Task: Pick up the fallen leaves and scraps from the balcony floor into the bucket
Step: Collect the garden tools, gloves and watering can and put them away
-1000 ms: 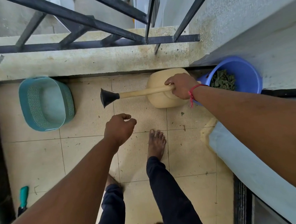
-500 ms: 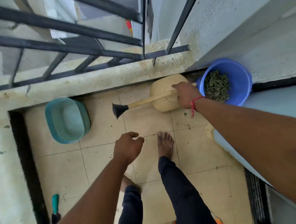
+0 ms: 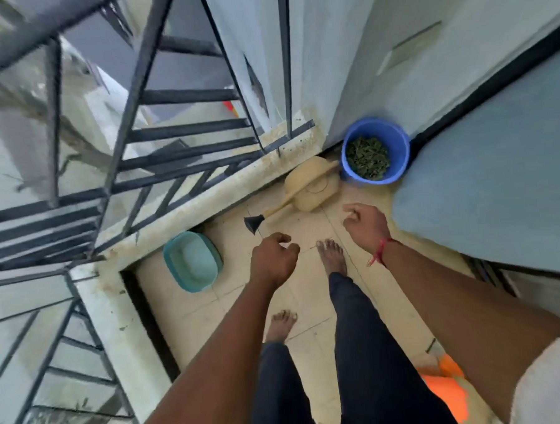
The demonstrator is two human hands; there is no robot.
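Note:
A blue bucket stands in the far corner of the balcony, holding a heap of dark green leaves. Beside it on the tiled floor rests a beige watering can with a black spout head. My right hand, with a red thread at the wrist, hovers empty just short of the can, fingers apart. My left hand hangs over the floor with its fingers loosely curled and nothing visible in it.
A teal plastic basket lies by the low parapet, under a black metal railing. A pale blue cloth-covered object fills the right side. Something orange lies at the lower right. My bare feet stand mid-floor.
My right hand has let go of the watering can and pulled back from it. The view has risen and swung, so the floor looks farther away.

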